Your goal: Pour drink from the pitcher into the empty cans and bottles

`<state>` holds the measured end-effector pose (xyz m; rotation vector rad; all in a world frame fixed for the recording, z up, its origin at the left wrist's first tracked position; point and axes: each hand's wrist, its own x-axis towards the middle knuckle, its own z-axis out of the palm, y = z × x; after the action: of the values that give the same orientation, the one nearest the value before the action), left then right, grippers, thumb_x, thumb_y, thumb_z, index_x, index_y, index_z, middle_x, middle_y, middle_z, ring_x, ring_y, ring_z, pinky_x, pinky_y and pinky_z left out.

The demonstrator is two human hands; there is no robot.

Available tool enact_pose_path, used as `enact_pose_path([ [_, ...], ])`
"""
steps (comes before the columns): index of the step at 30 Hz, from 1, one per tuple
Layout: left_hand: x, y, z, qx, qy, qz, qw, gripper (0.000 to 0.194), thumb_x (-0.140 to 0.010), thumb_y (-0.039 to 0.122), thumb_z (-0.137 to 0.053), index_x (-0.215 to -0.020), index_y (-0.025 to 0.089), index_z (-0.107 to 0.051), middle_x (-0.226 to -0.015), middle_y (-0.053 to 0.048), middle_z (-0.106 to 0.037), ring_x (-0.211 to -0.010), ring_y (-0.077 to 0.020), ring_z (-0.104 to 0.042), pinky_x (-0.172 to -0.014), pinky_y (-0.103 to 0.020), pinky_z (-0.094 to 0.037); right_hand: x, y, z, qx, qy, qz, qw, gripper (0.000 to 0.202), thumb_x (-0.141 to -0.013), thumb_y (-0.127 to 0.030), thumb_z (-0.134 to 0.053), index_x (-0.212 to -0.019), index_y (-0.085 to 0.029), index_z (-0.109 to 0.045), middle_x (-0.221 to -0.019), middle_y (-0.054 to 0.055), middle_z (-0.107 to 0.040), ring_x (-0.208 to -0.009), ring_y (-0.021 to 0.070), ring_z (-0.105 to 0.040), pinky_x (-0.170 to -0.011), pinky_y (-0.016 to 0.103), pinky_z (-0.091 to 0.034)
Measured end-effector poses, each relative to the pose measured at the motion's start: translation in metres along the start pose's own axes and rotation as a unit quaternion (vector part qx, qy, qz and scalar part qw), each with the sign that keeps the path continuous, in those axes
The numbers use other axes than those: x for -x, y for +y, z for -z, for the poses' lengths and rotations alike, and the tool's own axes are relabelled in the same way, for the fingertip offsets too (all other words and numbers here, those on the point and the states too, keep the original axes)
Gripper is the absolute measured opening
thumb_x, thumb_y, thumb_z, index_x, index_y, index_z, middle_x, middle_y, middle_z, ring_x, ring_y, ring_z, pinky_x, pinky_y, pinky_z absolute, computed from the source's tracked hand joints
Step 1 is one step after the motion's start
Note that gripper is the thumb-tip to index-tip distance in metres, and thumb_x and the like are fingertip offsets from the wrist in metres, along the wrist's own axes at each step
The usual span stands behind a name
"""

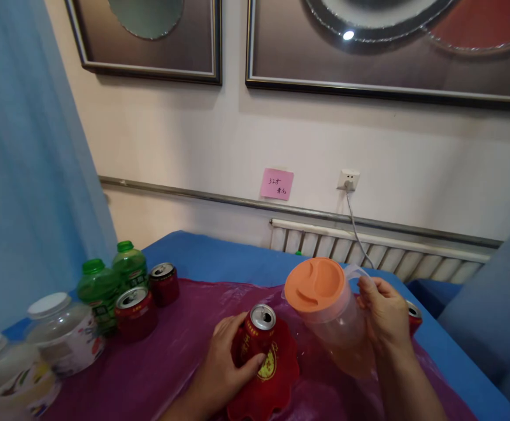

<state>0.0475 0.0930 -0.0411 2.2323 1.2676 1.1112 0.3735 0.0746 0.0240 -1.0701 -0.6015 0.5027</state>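
Observation:
In the middle foreground my left hand [225, 369] is wrapped round a red drink can [255, 339] with an opened silver top. The can is upright over a red scalloped tray [281, 374] with a yellow emblem. To the right, my right hand [384, 313] grips the handle of a clear plastic pitcher [331, 327] with an orange lid [315, 285]. The pitcher leans to the left, its lid toward the can, with pale liquid low inside. Whether its base touches the table cannot be seen clearly.
On the left are two red cans [135, 316], [164, 286], green-capped bottles [99, 292] and white-lidded jars [64, 336]. Another can [414, 317] is partly behind my right hand. Purple plastic [162, 362] covers the blue table [206, 254]. A radiator [395, 257] and socket [348, 179] are behind.

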Motion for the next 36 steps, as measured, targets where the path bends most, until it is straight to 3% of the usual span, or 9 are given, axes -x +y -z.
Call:
enact_pose_path([
  [8,0.002,0.009,-0.003,0.005,-0.043,-0.01,0.999,0.068,-0.074,0.033,-0.078,-0.137,0.024,-0.055,-0.131,-0.012,-0.068,-0.121,-0.0342,-0.062,-0.107,-0.053,-0.048,0.004,-0.007,0.007,0.1,-0.028,0.013,0.994,0.05,-0.055,-0.059,-0.09,-0.071,-0.017,-0.066,-0.051,-0.006,-0.051,-0.049,0.0105,-0.042,-0.048,0.023,-0.032],
  [15,0.002,0.011,-0.003,0.0,-0.032,-0.01,0.999,0.068,-0.071,0.032,-0.079,-0.135,0.024,-0.057,-0.127,-0.011,-0.069,-0.117,-0.0327,-0.063,-0.106,-0.05,-0.048,0.018,-0.027,0.002,0.183,-0.01,0.022,0.983,0.046,-0.058,-0.058,-0.085,-0.07,-0.017,-0.068,-0.053,-0.004,-0.054,-0.051,0.0121,-0.046,-0.046,0.023,-0.034],
  [20,0.002,0.011,-0.003,0.0,-0.04,-0.001,0.999,0.07,-0.069,0.031,-0.081,-0.134,0.022,-0.057,-0.13,-0.012,-0.067,-0.12,-0.0343,-0.061,-0.109,-0.052,-0.045,0.025,-0.035,-0.001,0.198,-0.015,0.023,0.98,0.041,-0.058,-0.053,-0.085,-0.071,-0.018,-0.069,-0.055,-0.004,-0.055,-0.053,0.0127,-0.049,-0.046,0.022,-0.037],
  [26,0.004,0.014,-0.003,0.014,-0.068,0.016,0.997,0.073,-0.068,0.028,-0.082,-0.136,0.024,-0.057,-0.136,-0.011,-0.065,-0.127,-0.035,-0.057,-0.114,-0.054,-0.04,0.02,-0.027,0.007,0.196,-0.016,0.021,0.98,0.043,-0.057,-0.053,-0.087,-0.074,-0.018,-0.07,-0.058,-0.003,-0.058,-0.053,0.0129,-0.05,-0.046,0.022,-0.038],
  [36,0.003,0.018,-0.001,0.024,-0.059,0.004,0.998,0.07,-0.069,0.029,-0.081,-0.135,0.025,-0.058,-0.135,-0.01,-0.067,-0.125,-0.0346,-0.059,-0.113,-0.053,-0.04,0.02,-0.027,0.006,0.219,-0.021,0.035,0.975,0.043,-0.06,-0.055,-0.086,-0.075,-0.018,-0.071,-0.06,-0.002,-0.061,-0.057,0.0134,-0.053,-0.049,0.021,-0.041],
])
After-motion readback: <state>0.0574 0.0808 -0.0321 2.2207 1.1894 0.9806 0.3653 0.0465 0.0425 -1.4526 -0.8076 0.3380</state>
